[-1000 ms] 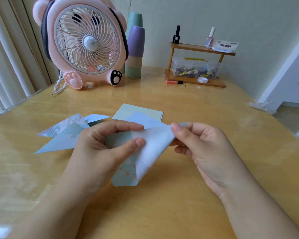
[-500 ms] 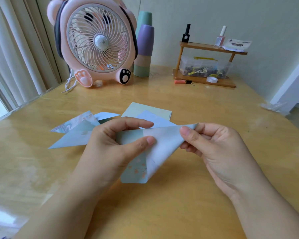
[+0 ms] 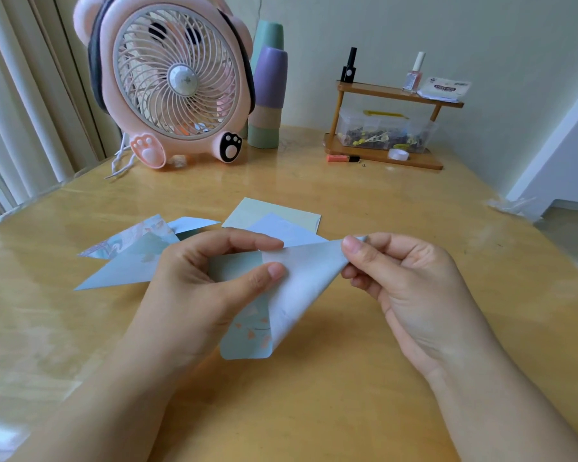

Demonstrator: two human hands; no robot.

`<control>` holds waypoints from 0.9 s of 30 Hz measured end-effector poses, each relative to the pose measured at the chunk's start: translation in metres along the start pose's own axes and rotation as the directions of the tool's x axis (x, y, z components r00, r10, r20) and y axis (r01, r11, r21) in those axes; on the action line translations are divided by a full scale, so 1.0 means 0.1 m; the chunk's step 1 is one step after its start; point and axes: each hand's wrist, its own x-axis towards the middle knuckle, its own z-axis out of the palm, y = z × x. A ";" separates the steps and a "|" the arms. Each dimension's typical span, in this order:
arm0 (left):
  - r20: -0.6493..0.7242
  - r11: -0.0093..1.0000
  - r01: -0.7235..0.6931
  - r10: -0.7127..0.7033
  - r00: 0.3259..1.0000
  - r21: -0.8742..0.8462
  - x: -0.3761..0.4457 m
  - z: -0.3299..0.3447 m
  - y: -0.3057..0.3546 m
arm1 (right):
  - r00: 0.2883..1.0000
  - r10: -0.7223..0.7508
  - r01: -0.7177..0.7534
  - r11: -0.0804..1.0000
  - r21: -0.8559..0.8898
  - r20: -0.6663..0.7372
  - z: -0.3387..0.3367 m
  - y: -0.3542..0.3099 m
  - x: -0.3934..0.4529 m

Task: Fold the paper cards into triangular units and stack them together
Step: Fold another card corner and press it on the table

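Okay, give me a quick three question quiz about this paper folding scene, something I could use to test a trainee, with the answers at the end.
1. True or false: both hands hold the same paper card.
2. Which hand pinches the card's far corner: the left hand or the right hand?
3. What lies on the table just left of the left hand?
A. folded triangular units
B. scissors
C. a glue stick

Key
1. True.
2. The right hand, between thumb and forefinger.
3. A.
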 end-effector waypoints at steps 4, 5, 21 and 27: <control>-0.015 1.000 0.004 -0.003 1.000 0.006 0.00 0.00 -0.01 | 1.000 0.019 -0.020 0.999 0.038 0.019 0.00 -0.01 0.00; -0.018 1.000 0.006 -0.006 1.000 0.005 0.00 0.00 0.00 | 0.999 0.023 -0.024 0.999 0.047 0.024 -0.01 -0.01 0.00; -0.030 1.000 -0.012 0.011 0.999 -0.019 0.00 -0.01 0.02 | 0.997 0.039 -0.038 0.999 -0.023 0.063 -0.01 -0.01 -0.01; -0.033 1.000 -0.002 0.001 0.999 -0.029 0.00 -0.01 0.02 | 0.997 -0.019 0.022 0.999 -0.028 0.080 0.00 -0.03 -0.02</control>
